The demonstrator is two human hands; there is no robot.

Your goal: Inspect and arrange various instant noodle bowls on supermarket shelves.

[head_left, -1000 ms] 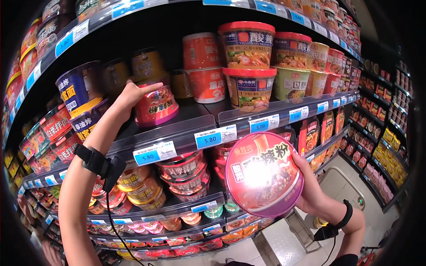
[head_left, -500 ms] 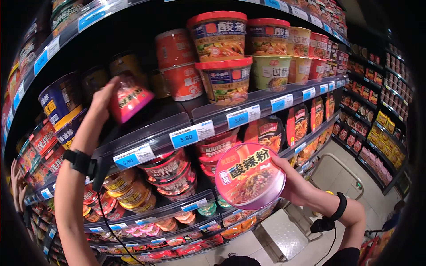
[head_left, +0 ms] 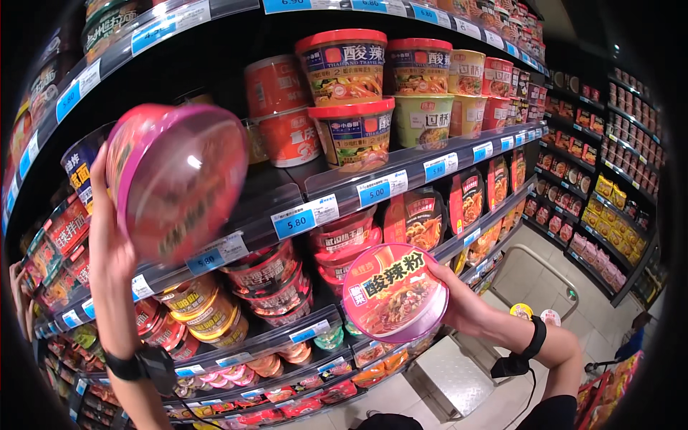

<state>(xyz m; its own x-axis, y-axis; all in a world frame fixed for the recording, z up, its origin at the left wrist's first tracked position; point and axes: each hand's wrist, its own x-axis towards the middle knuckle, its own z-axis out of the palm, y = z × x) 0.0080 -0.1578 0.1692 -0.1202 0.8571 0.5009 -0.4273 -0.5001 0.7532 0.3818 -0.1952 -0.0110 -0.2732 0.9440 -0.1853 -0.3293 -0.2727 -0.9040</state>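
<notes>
My left hand point(head_left: 113, 222) is closed round the side of a red-and-purple instant noodle bowl point(head_left: 190, 179), tilted and smeared by motion, in front of the upper shelf. Another instant noodle bowl point(head_left: 394, 294), with a pink rim and a picture of noodles on its lid, is in my right hand point(head_left: 456, 297). Its lid faces me, and my fingers grip its right side, partly hidden behind it. This bowl is in front of the lower shelf, apart from the stacked bowls. Black bands circle both wrists.
Stacked noodle tubs point(head_left: 351, 132) line the upper shelf point(head_left: 423, 172), behind a clear lip with price tags. More bowls point(head_left: 272, 279) are stacked below. A metal step platform point(head_left: 453, 376) stands on the floor. At the far left edge shows a hand point(head_left: 20, 297); whose, I cannot tell.
My left hand has brought its bowl out from the dark shelf, nearer to me and lower. The right hand's bowl has shifted slightly left and down; the view has turned a little.
</notes>
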